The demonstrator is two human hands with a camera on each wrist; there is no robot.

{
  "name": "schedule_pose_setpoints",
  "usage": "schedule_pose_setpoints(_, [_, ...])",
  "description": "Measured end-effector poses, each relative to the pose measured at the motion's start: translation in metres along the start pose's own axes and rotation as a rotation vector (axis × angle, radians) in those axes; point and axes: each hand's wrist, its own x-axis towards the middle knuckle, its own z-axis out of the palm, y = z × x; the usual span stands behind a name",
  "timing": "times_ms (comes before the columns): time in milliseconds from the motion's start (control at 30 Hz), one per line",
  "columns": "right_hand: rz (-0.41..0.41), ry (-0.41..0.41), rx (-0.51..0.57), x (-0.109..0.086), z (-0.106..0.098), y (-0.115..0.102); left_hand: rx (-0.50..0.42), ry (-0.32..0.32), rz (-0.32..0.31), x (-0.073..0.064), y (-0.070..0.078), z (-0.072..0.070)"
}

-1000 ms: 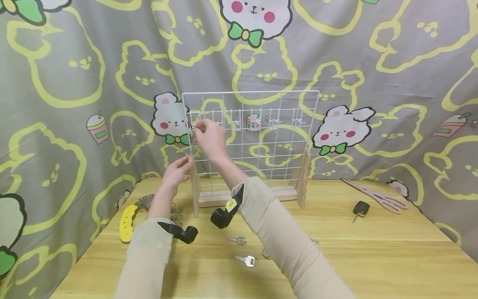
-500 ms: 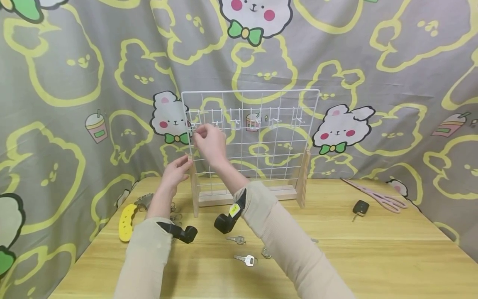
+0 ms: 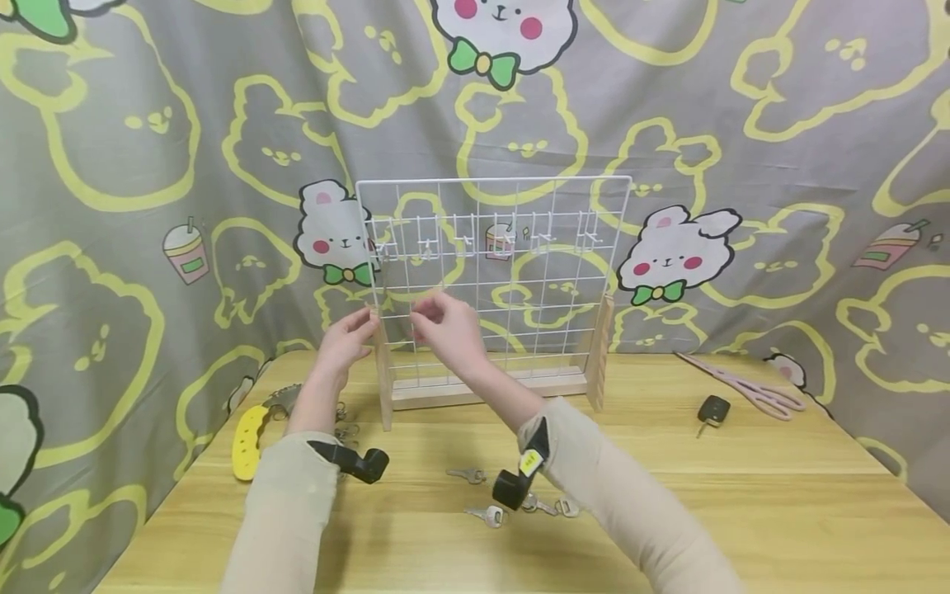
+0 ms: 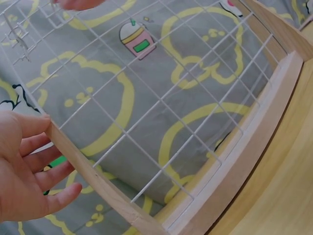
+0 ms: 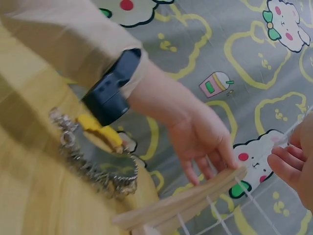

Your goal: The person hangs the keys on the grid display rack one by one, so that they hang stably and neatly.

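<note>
A white wire grid rack [image 3: 493, 297] on a wooden stand holds a row of white hooks [image 3: 463, 243]. My left hand [image 3: 345, 342] grips the stand's left wooden post [image 4: 93, 174], thumb at its top and fingers behind it. My right hand [image 3: 453, 330] hovers before the lower left of the grid, fingers loosely curled, with nothing visible in them. At the leftmost hook [image 4: 17, 34] a small silvery piece seems to hang; its kind is unclear. Several loose keys, one a silver key [image 3: 486, 516], lie on the table below my right wrist.
A black car key [image 3: 714, 410] and pink scissors [image 3: 742, 386] lie at the right. Left of the rack is a yellow handle [image 3: 247, 441] with a grey toothed blade, beside a cluster of metal rings and keys [image 5: 88, 166]. A patterned curtain [image 3: 690, 124] stands behind.
My right hand has dropped down and to the right, away from the leftmost hook. More keys now show under my right wrist. My left hand stays at the post.
</note>
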Motion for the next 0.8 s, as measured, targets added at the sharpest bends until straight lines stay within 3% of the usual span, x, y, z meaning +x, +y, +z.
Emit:
schedule_pose_setpoints(300, [0.050, -0.059, 0.051, -0.030, -0.034, 0.034, -0.006, -0.006, -0.011, -0.002, 0.002, -0.001])
schedule_pose_setpoints(533, [0.109, -0.070, 0.009, -0.054, -0.058, 0.060, -0.005, -0.005, -0.005, 0.000, 0.002, -0.001])
schedule_pose_setpoints(800, [0.164, -0.200, -0.010, -0.086, -0.072, 0.089, -0.007, -0.006, -0.012, 0.001, 0.001, -0.001])
